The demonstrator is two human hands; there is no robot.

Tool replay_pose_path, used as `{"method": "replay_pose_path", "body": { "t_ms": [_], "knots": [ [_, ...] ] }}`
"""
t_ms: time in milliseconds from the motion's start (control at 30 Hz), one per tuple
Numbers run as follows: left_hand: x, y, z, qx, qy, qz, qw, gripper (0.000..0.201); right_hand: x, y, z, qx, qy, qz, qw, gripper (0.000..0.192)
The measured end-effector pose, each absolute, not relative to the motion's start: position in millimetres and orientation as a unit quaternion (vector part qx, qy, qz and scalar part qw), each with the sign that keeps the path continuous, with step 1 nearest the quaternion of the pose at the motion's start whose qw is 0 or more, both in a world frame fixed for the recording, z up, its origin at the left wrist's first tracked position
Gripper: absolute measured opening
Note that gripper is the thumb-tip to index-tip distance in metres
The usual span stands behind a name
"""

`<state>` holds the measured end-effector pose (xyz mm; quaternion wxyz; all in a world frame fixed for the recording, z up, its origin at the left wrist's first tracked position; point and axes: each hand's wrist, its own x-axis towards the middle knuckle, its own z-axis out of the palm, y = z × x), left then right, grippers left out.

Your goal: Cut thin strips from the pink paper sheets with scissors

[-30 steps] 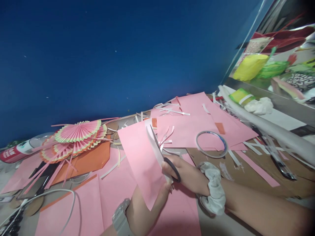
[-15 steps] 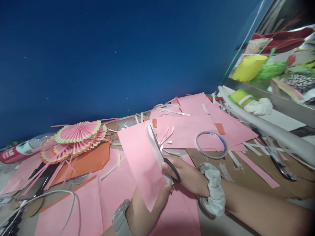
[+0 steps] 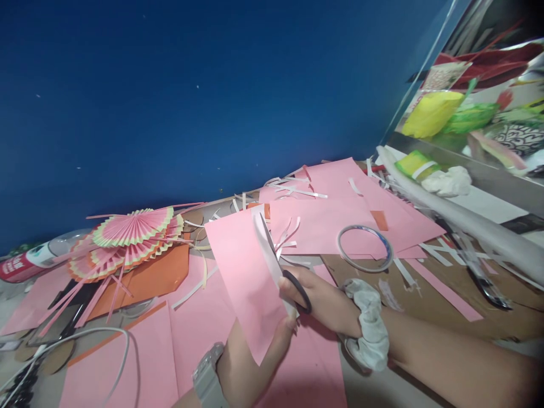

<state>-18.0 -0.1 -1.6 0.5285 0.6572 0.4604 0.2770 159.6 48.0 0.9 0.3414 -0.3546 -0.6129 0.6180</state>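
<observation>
My left hand point(image 3: 276, 345) grips paper point(image 3: 242, 260), my right hand point(image 3: 325, 297) scissors point(image 3: 301, 285); a bottle point(image 3: 25, 265) lies leftward on the desk point(image 3: 365, 391), a blue wall point(image 3: 212, 102) ahead.

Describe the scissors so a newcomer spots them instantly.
Below the blue wall is the right hand, pale scrunchie on its wrist. It holds the scissors at a raised pink sheet's edge. Their black handle loop stands out from the pink paper.

Left fingers point(image 3: 290, 321) hold a pink sheet point(image 3: 242, 260); right fingers point(image 3: 287, 288) grip scissors point(image 3: 302, 292), apparently, with a ring point(image 3: 388, 256) to their right.
</observation>
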Motion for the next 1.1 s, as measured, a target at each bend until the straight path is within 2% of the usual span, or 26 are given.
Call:
{"method": "replay_pose_path", "body": {
  "t_ms": [533,767,900,1100],
  "knots": [
    [-17.1,-2.0,1.0,0.637,0.488,0.263,0.535,0.032,159.9,48.6,1.6,-0.35,-0.611,0.627,0.334,0.058],
    [-18.8,-2.5,1.5,0.645,0.469,0.267,0.542,0.027,160.3,48.9,2.4,-0.34,-0.63,0.613,0.335,0.058],
    [-17.5,-2.2,1.5,0.636,0.481,0.26,0.544,0.032,160.6,49.7,2.8,-0.36,-0.643,0.576,0.355,0.058],
    [-19.4,-2.2,-1.1,0.659,0.484,0.252,0.517,0.031,161.5,48.6,0.8,-0.352,-0.629,0.61,0.33,0.053]
  ]
}}
